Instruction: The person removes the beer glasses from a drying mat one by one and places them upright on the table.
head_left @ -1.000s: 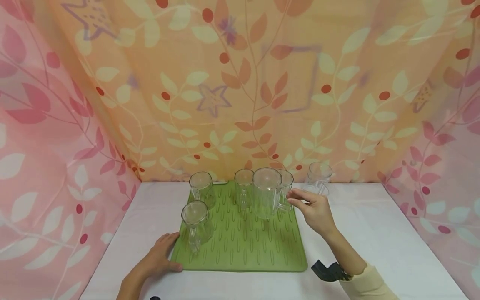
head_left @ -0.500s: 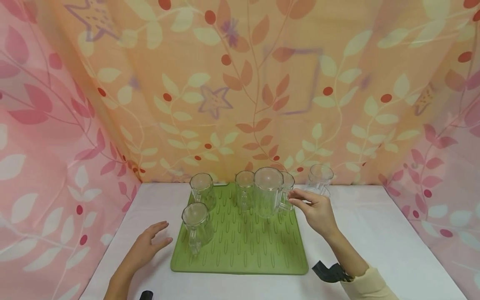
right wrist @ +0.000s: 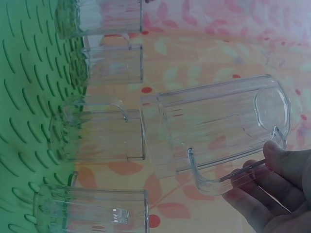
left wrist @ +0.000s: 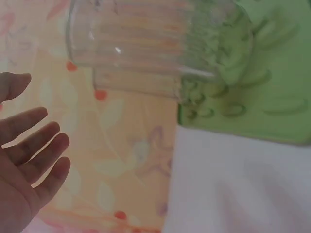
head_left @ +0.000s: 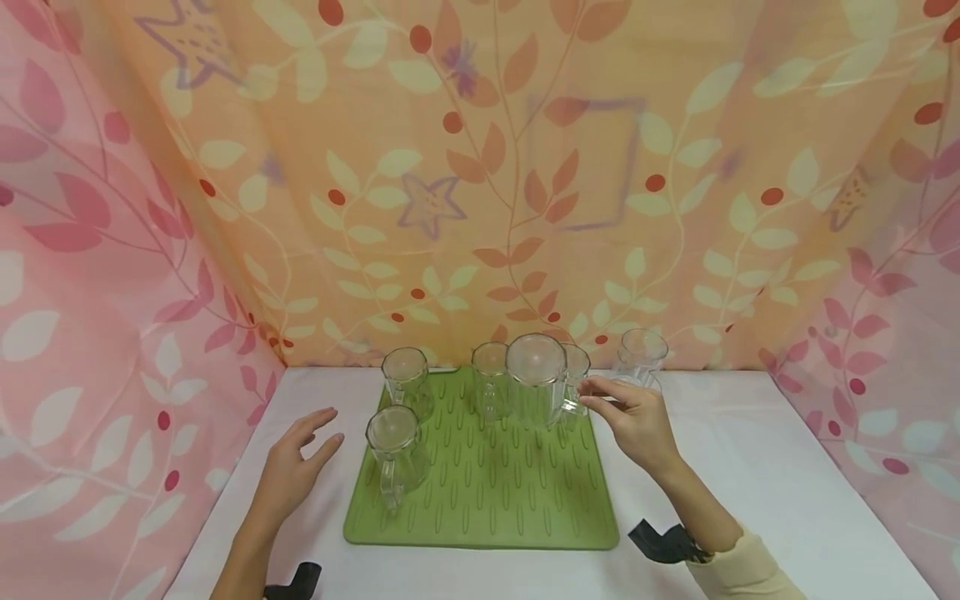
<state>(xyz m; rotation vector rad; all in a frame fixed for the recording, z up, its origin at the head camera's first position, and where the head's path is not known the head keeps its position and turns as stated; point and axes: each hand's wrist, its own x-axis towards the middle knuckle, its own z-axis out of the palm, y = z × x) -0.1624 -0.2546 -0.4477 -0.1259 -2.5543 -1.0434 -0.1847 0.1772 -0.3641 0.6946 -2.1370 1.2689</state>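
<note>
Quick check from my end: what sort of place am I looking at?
Probably a staged workspace rather than a kitchen: leaf-patterned walls enclose a white tabletop on three sides, with clear mugs standing on a green mat.

Site: a cloth-screened tabletop booth; home or studio cannot be determined. An orange leaf-printed fabric backdrop hangs beyond the fingers of the left hand and right hand; pink leaf-printed fabric panels flank them. A white-covered table lies below the fingers. Transparent handled mugs on a green ridged mat, between the fingers, are kitchen-type ware.
</note>
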